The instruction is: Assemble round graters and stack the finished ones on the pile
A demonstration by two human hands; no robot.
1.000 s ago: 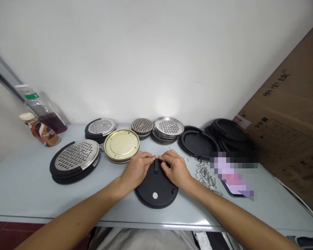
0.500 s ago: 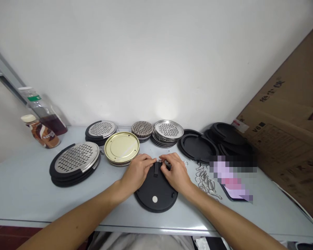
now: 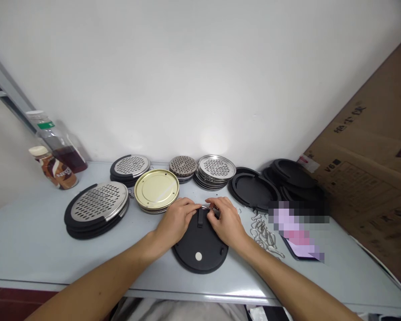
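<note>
A round black disc (image 3: 200, 249) with a white dot and a short strap (image 3: 200, 218) lies flat near the table's front edge. At its far rim is a small shiny metal clip (image 3: 205, 207), pinched between both hands; its exact shape is partly hidden by fingers. My left hand (image 3: 176, 219) is closed, thumb and forefinger on the clip's left end. From the other side, my right hand (image 3: 226, 220) grips the clip's right end, its lower fingers resting over the disc. Just right of that hand lies a pile of metal hooks with rings (image 3: 265, 234).
Stacks of perforated metal discs (image 3: 217, 168), gold-coloured lids (image 3: 156, 189) and black round holders (image 3: 255, 189) line the back. Disc-and-holder sets (image 3: 98, 203) sit left, near two bottles (image 3: 55, 171). A phone (image 3: 300, 243) lies right, before a large cardboard box (image 3: 364, 178).
Both hands stay at the disc's far rim with the metal clip between them. The fingers of my right hand have shifted very slightly; the view has moved a little.
</note>
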